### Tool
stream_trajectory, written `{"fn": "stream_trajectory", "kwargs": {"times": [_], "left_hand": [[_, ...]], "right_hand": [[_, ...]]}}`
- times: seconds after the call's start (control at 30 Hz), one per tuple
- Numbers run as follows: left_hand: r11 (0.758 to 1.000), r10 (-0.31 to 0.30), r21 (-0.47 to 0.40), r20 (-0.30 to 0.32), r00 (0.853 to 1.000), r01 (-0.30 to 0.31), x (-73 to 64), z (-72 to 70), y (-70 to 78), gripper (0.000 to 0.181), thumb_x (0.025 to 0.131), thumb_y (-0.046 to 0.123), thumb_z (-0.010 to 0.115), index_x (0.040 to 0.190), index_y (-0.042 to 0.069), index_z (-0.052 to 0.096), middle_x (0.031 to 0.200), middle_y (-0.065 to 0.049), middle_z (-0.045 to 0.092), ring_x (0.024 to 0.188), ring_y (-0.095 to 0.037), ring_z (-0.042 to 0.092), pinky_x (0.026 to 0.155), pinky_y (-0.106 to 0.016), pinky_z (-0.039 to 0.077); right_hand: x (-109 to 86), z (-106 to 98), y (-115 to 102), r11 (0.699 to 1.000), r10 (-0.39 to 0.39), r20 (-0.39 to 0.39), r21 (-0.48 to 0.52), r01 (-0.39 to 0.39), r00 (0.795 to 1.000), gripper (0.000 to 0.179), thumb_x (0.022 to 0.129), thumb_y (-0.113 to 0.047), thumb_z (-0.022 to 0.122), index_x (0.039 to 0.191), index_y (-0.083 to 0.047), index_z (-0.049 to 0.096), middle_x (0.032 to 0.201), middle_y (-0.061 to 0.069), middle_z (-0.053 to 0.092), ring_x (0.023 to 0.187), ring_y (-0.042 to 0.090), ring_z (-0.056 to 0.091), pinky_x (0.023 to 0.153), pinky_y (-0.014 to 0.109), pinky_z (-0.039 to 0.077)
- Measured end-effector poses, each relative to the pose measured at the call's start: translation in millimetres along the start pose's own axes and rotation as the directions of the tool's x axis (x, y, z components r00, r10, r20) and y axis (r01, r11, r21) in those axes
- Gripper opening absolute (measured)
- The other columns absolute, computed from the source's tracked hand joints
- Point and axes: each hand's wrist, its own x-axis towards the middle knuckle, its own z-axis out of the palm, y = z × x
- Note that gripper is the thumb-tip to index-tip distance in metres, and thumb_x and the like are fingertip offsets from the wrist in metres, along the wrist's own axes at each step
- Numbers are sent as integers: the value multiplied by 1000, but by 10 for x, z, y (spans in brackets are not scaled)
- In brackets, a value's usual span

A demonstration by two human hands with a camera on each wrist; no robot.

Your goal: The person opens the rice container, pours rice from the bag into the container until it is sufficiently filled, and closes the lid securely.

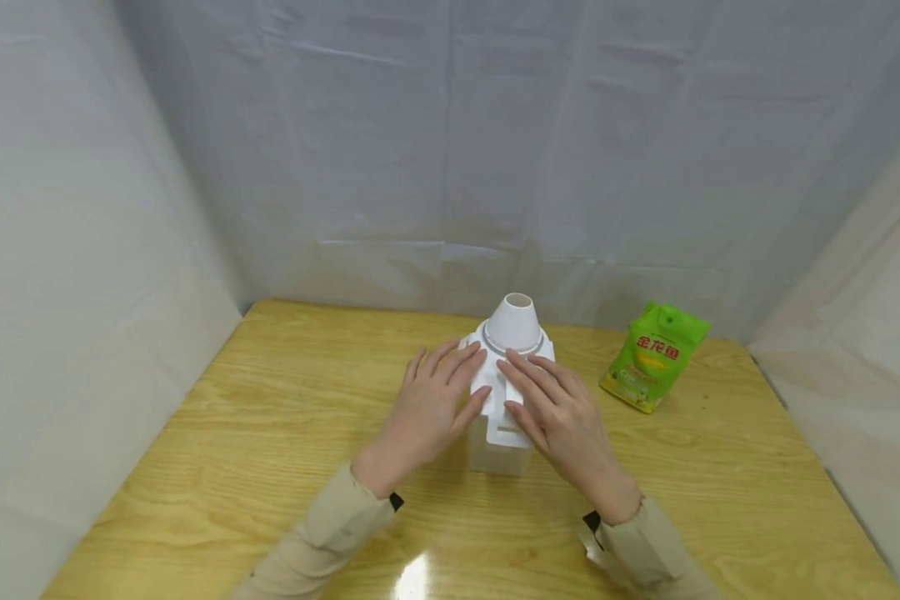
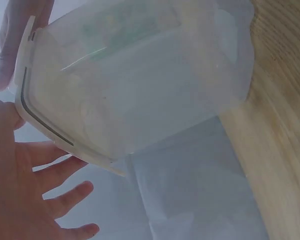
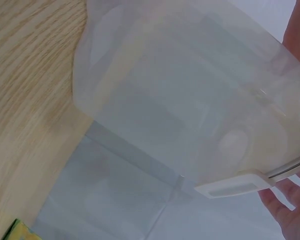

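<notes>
A clear, milky container [image 1: 497,460] stood upright on the tabletop [image 1: 307,400], a little right of the middle in the head view and set back from the near edge. A white lid [image 1: 496,375] covered its top, and on the far part of that lid rose a white cone [image 1: 513,327] with a round opening at its tip. At the near side a white flap [image 1: 506,433] with a slot in it hung over the container's wall. The hands lay on the lid from either side, apart from each other, neither clamped on anything: the left hand [image 1: 437,408] rested along one side, fingers loosely spread, and the right hand [image 1: 566,417] lay over the other side, fingers extended. Pale beige sleeves [image 1: 330,525] reached to both wrists. Off to the right, well apart from the container, a green bag [image 1: 654,358] with red characters and a yellow picture stood tilted on the tabletop. Behind everything hung a creased greyish sheet [image 1: 420,150], with whitish sheeting [image 1: 67,250] at both sides
</notes>
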Motion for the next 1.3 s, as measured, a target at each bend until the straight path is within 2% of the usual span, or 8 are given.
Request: {"fn": "stream_trajectory", "kwargs": {"times": [0.3,0.47,0.63,0.93,1.13,1.3], "left_hand": [[997,31,73,-45,998,-28,-21,25,16,45,104,31,48,142,7,57,145,-11,57,140,-36,45,115,-63,32],[998,35,60,-70,997,-31,-26,59,7,47,105,30,42,142,6,57,144,-12,58,139,-37,45,115,-62,32],[998,38,48,-82,996,-35,-28,83,-2,47,105,30,41,141,6,57,144,-13,58,138,-38,46,116,-62,31],[999,26,21,-70,997,-25,-36,95,-3,47,105,30,41,143,6,56,146,-12,56,140,-38,44,117,-62,28],[1000,23,19,-74,997,-22,-41,94,4,47,105,29,41,142,6,56,145,-12,57,140,-37,44,117,-62,29],[1000,17,6,-76,997,-16,-45,95,12,47,105,30,40,142,6,56,146,-12,56,141,-37,43,117,-62,29]], "right_hand": [[-2,-1,-1,1000,1,5,-4,-1,1000,53,109,-46,38,139,-10,62,142,8,61,123,32,59,100,46,50],[-4,-1,-8,1000,9,14,8,-9,1000,53,109,-46,38,140,-9,61,143,8,60,124,32,58,103,46,49],[-7,-15,-13,996,43,27,70,-45,999,53,109,-47,38,138,-11,63,143,8,60,126,33,56,106,48,46],[19,-63,-24,988,71,43,137,-76,997,53,108,-48,40,135,-11,64,143,9,60,128,32,54,109,47,42],[46,-116,26,982,80,-24,171,-74,997,50,106,-47,47,133,-9,66,140,10,62,124,32,58,106,45,46],[79,-219,156,976,119,-108,193,-97,987,45,106,-42,51,128,-8,69,132,12,67,116,33,63,103,42,48]]}}
